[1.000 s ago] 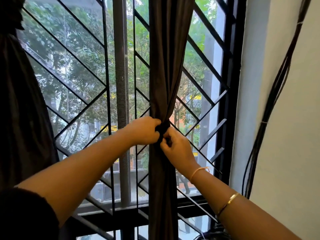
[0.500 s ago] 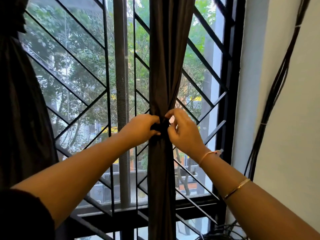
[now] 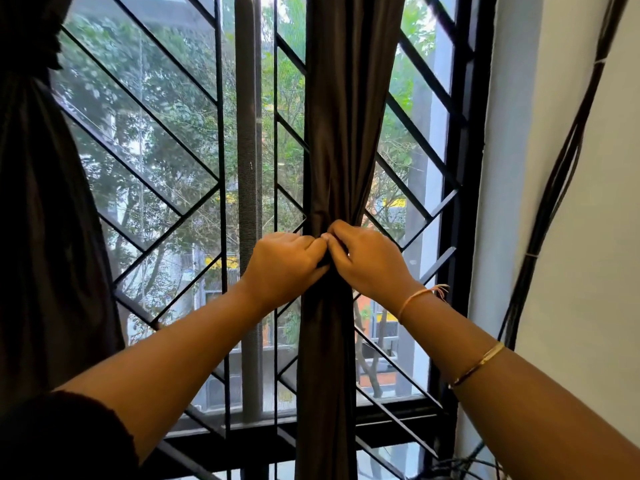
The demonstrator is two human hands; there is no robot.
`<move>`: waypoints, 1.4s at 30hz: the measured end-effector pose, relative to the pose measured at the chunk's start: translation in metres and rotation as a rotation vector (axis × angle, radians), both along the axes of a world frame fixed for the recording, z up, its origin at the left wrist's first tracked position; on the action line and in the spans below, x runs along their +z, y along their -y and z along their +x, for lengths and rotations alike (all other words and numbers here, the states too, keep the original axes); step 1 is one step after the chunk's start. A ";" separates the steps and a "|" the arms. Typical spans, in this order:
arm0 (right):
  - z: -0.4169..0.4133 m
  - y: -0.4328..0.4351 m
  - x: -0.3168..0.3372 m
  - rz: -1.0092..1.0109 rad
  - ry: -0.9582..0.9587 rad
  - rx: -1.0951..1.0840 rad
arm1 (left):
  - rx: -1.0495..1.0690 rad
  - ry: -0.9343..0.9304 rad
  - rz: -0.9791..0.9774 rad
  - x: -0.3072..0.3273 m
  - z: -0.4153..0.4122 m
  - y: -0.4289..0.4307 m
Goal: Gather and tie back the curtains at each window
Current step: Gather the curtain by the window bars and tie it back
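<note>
Two hands meet at the pinched waist of the dark curtain [image 3: 346, 133], which hangs gathered in a narrow column before the right half of the window grille [image 3: 156, 140]. The left hand [image 3: 284, 263] grips the bundle from its left side, fingers [image 3: 311, 243] curled into the cloth. The right hand [image 3: 370, 261] grips it from the right, its bent fingertips touching the left hand's (any tie between them is hidden). A second dark curtain [image 3: 41, 202] hangs bunched at far left. Black cables [image 3: 554, 202] run down the white wall [image 3: 595, 271]. The right forearm wears a thread band [image 3: 417, 296] and a gold bangle [image 3: 479, 363].
</note>
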State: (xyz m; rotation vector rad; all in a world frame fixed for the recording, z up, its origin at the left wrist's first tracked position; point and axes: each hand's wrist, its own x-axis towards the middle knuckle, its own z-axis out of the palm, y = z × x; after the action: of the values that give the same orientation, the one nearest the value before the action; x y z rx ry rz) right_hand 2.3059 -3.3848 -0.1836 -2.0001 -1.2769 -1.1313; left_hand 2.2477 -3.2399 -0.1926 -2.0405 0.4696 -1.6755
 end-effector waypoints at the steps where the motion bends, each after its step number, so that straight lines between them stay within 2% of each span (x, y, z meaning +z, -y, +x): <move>1: -0.001 0.000 0.000 -0.001 -0.023 -0.004 | -0.002 0.012 -0.020 -0.001 0.001 0.000; 8: -0.001 0.003 0.022 -0.056 -0.474 0.147 | -0.012 0.051 -0.077 -0.005 0.003 -0.002; 14: -0.006 0.005 0.038 -0.142 -0.698 0.147 | 0.013 0.090 -0.045 -0.003 0.005 -0.003; 17: -0.006 0.003 0.038 -0.070 -0.713 0.146 | -0.003 0.082 -0.033 -0.004 0.005 -0.002; 20: -0.004 -0.001 0.027 0.045 -0.685 0.142 | 0.010 -0.036 -0.120 -0.007 0.004 0.001; 22: 0.001 -0.004 0.015 0.131 -0.617 0.135 | -0.015 -0.209 -0.299 -0.008 0.006 0.004; 25: 0.003 -0.006 -0.004 0.291 -0.577 0.226 | -0.183 -0.442 -0.651 -0.008 0.010 0.006; 28: 0.006 -0.006 -0.016 0.354 -0.603 0.316 | -0.228 -0.549 -0.798 -0.008 0.014 0.005; 31: 0.006 -0.004 -0.023 0.473 -0.754 0.482 | -0.280 -0.673 -0.933 -0.007 0.016 0.004; 33: 0.004 -0.004 -0.026 0.539 -0.775 0.513 | -0.312 -0.668 -0.977 -0.008 0.014 0.005; 38: 0.005 -0.008 -0.029 0.425 -0.469 0.217 | -0.333 -0.567 -0.940 -0.013 0.012 0.009; 42: 0.008 -0.001 -0.024 0.517 -0.352 0.112 | -0.422 -0.518 -0.909 -0.012 0.008 0.015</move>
State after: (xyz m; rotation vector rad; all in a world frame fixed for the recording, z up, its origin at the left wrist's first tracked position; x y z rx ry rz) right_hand 2.3141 -3.3839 -0.2076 -1.6239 -0.8047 -0.8912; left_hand 2.2557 -3.2545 -0.2045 -3.2720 0.3356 -1.7584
